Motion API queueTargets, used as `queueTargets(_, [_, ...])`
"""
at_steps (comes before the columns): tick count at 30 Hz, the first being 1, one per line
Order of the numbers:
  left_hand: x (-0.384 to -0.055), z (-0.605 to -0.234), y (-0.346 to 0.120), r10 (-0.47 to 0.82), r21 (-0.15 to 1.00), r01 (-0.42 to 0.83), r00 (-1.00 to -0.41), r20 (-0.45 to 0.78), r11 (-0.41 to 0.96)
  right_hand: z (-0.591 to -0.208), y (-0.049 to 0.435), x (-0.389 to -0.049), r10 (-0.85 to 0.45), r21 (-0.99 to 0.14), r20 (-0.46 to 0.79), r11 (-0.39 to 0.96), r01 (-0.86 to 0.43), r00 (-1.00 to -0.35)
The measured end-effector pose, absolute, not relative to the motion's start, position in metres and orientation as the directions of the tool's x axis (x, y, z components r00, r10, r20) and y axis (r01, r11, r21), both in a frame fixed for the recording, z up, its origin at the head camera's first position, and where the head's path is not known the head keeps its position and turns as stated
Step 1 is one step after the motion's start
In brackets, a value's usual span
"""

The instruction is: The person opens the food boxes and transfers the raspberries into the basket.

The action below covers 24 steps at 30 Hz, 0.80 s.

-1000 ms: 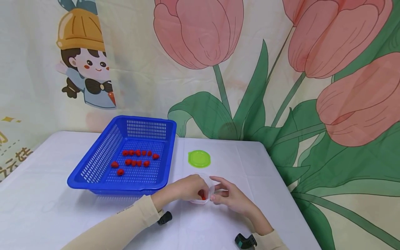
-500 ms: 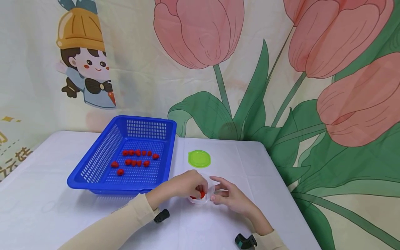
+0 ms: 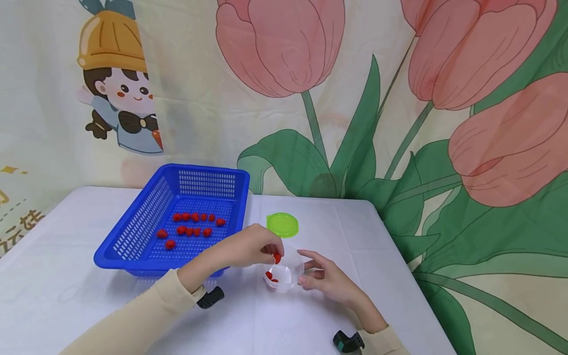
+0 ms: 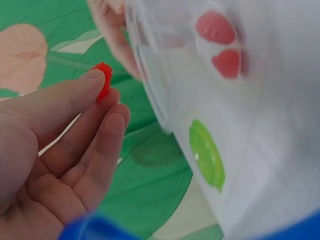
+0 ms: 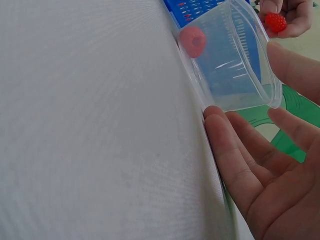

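With thumb and fingertips, my left hand (image 3: pixel 253 244) pinches a red raspberry (image 4: pixel 105 81) just above and left of the clear plastic cup (image 3: pixel 285 274). Two raspberries (image 4: pixel 216 27) lie inside the cup, seen through its wall in the left wrist view. My right hand (image 3: pixel 328 280) stays at the cup's right side, thumb and relaxed fingers spread at its rim and wall, apparently touching it. Several more raspberries (image 3: pixel 195 217) lie in loose rows in the blue basket (image 3: pixel 241 207).
Behind the cup, a bright green lid (image 3: pixel 282 225) lies flat on the white-covered table (image 3: pixel 346 236). The blue basket stands left of the cup, under the left forearm. A tulip-print cloth (image 3: pixel 284 49) hangs along the table's back edge.
My left hand has risen out of the cup and moved up and left with the raspberry between its fingers. The raspberries inside the cup now show. The right hand stays put.
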State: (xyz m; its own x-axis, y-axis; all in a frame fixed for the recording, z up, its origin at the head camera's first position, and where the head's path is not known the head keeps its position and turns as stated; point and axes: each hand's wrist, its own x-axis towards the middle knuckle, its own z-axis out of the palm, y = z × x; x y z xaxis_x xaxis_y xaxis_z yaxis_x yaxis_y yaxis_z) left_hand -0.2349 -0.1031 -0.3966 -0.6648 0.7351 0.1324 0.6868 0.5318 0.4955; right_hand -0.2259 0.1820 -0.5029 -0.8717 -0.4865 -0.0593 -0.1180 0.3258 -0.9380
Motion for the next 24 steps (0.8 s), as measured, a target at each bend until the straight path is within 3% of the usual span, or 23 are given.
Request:
queueTargets(15, [-0.229, -0.373, -0.179, 0.558, 0.489, 0.578, -0.804, 0.206, 0.652, -0.502, 0.181, -0.225, -0.494, -0.948, -0.040, 0.295, -0.124, -0.868])
queueTargets(24, [-0.238, -0.374, -0.217, 0.506, 0.469, 0.544, -0.835, 0.218, 0.696, -0.503, 0.182, -0.225, -0.489, -0.943, -0.041, 0.308, -0.128, -0.871])
